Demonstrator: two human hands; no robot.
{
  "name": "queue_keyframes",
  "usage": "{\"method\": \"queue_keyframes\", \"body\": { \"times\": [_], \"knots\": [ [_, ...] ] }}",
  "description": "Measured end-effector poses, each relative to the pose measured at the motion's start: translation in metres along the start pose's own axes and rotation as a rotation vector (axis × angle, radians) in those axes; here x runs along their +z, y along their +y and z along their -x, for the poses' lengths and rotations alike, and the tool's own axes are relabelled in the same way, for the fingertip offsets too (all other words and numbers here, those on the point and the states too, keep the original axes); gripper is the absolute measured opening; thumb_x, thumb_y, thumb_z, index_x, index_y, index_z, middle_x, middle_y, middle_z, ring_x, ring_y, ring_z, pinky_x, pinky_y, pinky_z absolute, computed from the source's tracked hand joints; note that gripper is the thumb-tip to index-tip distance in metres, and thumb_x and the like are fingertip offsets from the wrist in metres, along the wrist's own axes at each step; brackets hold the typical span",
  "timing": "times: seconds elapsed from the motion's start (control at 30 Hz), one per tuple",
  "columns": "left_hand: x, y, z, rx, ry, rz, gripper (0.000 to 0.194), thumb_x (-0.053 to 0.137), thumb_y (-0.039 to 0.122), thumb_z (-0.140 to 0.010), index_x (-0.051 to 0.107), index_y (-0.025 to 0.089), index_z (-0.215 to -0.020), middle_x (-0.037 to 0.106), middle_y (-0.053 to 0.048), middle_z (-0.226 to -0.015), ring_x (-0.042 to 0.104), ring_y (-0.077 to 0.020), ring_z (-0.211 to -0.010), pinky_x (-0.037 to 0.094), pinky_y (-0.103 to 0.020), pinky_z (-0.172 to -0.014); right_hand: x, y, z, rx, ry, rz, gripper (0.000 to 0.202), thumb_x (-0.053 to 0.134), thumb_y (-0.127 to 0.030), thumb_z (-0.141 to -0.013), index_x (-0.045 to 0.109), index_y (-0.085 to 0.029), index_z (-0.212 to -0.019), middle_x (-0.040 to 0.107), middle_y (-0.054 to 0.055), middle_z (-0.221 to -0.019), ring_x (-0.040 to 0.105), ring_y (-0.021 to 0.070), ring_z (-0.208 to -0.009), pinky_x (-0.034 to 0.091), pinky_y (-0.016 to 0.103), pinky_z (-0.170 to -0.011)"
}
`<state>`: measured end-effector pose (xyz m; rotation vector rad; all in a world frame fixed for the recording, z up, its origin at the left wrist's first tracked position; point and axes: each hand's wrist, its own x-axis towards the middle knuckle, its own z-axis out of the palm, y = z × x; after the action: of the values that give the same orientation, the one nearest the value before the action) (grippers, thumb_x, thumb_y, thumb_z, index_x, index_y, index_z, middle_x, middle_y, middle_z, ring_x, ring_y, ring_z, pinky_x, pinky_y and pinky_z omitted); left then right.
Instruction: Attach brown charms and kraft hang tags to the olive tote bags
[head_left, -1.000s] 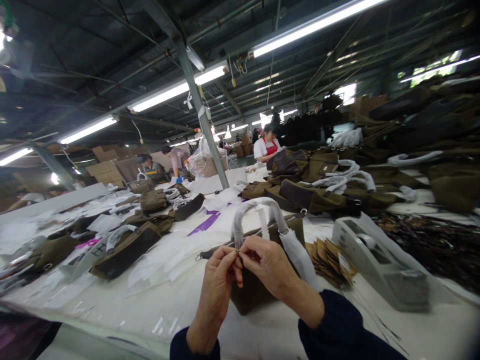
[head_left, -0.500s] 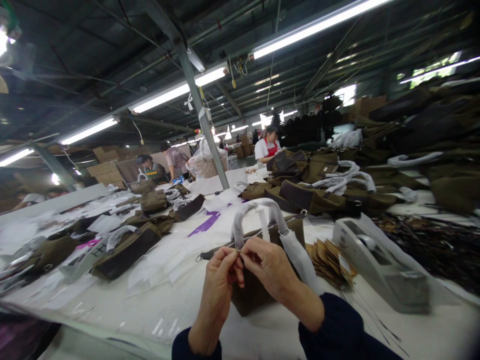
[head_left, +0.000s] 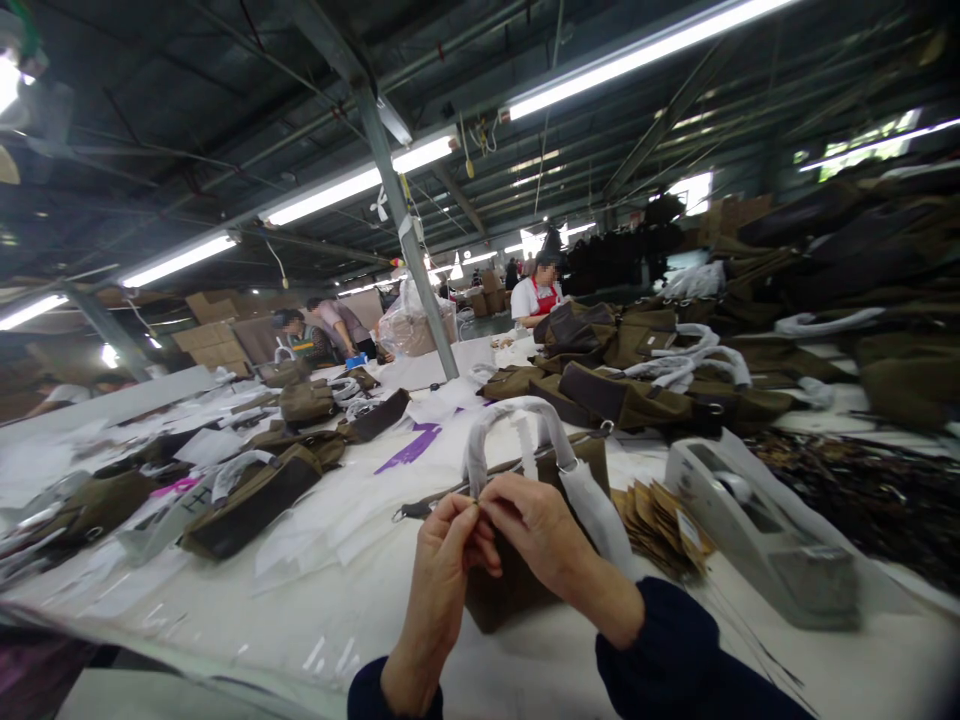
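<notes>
An olive handbag [head_left: 504, 592] stands upright on the white-covered table right in front of me. White wrapping covers its arched handle [head_left: 551, 412] and a second handle [head_left: 596, 510] that hangs down its near side. At the base of the arched handle, my left hand [head_left: 448, 555] and my right hand [head_left: 529, 520] meet, thumbs and forefingers pinched together. Whatever lies between the fingertips is too small and too covered to make out. A metal ring [head_left: 398, 515] shows at the bag's left end.
Right of the bag lie a stack of brown tags [head_left: 660, 525] and a grey tape dispenser [head_left: 765, 530]. More olive bags [head_left: 251, 500] lie on the left, with a pile [head_left: 622, 385] behind. A metal post [head_left: 416, 265] rises beyond the table. Several people work farther back.
My hands stay pinched at the handle base, with the left fingers shifting slightly. In the background, a person in a pinkish top leans farther down. The bag has not moved.
</notes>
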<state>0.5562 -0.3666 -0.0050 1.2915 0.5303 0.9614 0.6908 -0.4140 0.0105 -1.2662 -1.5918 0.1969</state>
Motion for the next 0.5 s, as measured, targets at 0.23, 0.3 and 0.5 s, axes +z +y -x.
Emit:
{"method": "queue_keyframes", "body": {
  "times": [0.23,0.3,0.5],
  "knots": [
    [-0.0015,-0.0040,-0.0003,-0.034,-0.041,-0.051,0.029,0.053,0.044,-0.094,0.052,0.018,-0.082,0.055,0.004,-0.065,0.046,-0.0058,-0.042,0.041,-0.017,-0.037,-0.0033,0.0012,0.0056,0.072,-0.020,-0.045,0.013,0.055,-0.015,-0.092,0.063,-0.020,-0.083,0.063,0.000,-0.078,0.057,0.0137,-0.072,0.042,0.025,-0.068],
    [-0.0029,-0.0048,-0.0013,-0.042,-0.064,-0.048,0.029,0.052,0.044,-0.094,0.053,0.018,-0.082,0.055,0.004,-0.065,0.045,-0.0053,-0.041,0.039,-0.016,-0.037,-0.0043,0.0015,0.0067,0.077,-0.021,-0.043,0.014,0.054,-0.016,-0.093,0.062,-0.020,-0.083,0.062,-0.001,-0.076,0.056,0.0133,-0.071,0.041,0.024,-0.066],
    [-0.0067,-0.0057,-0.0034,-0.083,-0.089,-0.053,0.034,0.049,0.048,-0.095,0.054,0.018,-0.079,0.053,0.005,-0.058,0.043,-0.0054,-0.037,0.032,-0.015,-0.033,-0.0066,0.0013,0.0067,0.043,-0.027,0.019,0.014,0.054,-0.017,-0.093,0.061,-0.020,-0.081,0.062,-0.001,-0.078,0.056,0.0137,-0.072,0.041,0.024,-0.067]
  ]
}}
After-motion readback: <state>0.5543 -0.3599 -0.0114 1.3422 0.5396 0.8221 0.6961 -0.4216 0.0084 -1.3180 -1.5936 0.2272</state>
